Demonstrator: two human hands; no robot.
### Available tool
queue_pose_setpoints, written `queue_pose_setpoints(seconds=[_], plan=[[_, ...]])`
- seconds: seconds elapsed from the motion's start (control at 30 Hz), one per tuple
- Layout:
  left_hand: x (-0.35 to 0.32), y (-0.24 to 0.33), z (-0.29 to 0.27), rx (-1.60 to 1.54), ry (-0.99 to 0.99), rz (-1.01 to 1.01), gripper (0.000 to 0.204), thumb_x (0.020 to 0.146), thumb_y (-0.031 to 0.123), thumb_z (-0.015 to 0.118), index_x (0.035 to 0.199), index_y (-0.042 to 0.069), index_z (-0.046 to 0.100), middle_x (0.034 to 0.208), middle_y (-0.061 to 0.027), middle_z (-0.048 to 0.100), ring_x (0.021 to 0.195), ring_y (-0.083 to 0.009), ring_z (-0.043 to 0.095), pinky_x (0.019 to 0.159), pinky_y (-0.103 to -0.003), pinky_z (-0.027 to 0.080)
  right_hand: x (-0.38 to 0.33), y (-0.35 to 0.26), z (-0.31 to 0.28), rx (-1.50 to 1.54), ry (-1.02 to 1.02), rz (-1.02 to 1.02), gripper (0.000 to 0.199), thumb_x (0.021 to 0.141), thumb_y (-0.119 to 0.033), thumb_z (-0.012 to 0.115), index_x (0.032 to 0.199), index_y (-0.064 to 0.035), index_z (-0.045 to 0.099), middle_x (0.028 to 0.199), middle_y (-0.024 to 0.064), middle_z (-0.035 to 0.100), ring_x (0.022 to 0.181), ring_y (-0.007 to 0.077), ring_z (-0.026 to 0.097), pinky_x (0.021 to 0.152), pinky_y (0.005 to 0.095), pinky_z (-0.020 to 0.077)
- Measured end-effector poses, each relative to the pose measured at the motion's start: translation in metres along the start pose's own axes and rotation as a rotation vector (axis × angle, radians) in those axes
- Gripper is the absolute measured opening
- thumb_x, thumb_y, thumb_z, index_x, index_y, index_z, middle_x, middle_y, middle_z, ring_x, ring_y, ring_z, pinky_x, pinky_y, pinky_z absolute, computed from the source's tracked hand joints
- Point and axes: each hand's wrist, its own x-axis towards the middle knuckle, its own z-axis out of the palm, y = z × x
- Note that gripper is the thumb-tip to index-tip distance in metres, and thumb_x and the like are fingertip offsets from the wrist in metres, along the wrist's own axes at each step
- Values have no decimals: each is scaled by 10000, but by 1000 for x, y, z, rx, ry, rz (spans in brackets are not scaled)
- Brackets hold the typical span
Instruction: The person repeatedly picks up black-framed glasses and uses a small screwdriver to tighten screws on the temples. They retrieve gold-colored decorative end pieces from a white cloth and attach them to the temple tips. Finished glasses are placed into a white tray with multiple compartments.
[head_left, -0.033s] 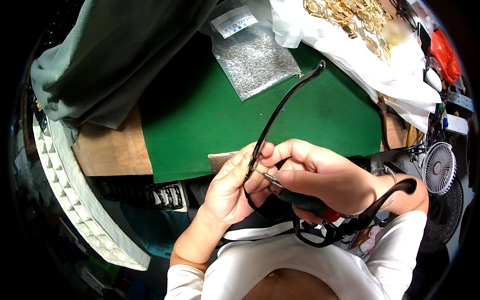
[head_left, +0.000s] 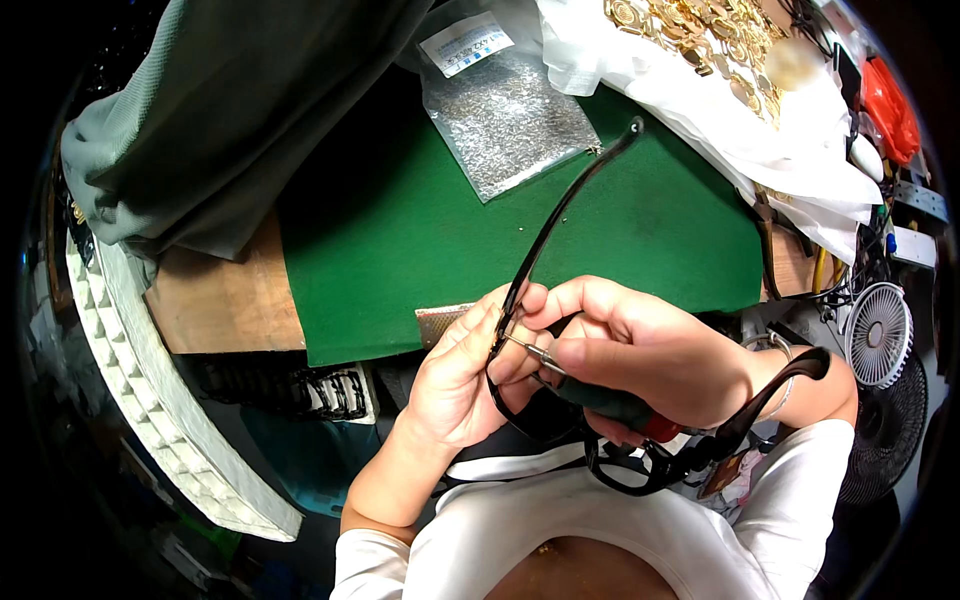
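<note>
My left hand pinches a black pair of glasses at the hinge, between thumb and fingers. One temple rises from the pinch over the green mat; the rest of the frame hangs down to the right, its other temple passing across my right wrist. Closed around a screwdriver with a dark green and red handle is my right hand. The thin metal shaft points left, its tip at the hinge. My right fingertips meet the left ones there. Whether a screw sits under the tip is too small to tell.
A green mat covers the wooden table. On it lies a clear bag of tiny metal screws. Gold-coloured parts lie on white plastic at far right. Grey cloth drapes far left. Fans stand at right.
The temple tip over the mat has shifted slightly left, and the other temple near my right wrist has tilted a little. Both hands keep their grip in the same place.
</note>
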Motion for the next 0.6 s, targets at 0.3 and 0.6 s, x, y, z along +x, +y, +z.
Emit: queue_pose_setpoints(seconds=[0.3, 0.6], plan=[[-22, 29, -4, 42, 259, 247, 333, 902, 270, 408, 1093, 4, 469, 543, 21, 354, 549, -129, 395, 496, -277, 440, -13, -4, -43, -315, 138, -162, 306, 900, -237, 428, 1087, 3, 447, 726, 3, 503, 499, 53, 464, 407, 195, 384], [-18, 40, 14, 1707, 681, 888, 428, 888, 224, 425, 1235, -25, 395, 1123, -149, 489, 1021, -221, 482, 899, -388, 357, -9, 20, -72, -982, 487, -737, 241, 833, -159, 497, 1011, -5, 448, 913, 160, 502, 869, 282, 516, 752, 344, 414]])
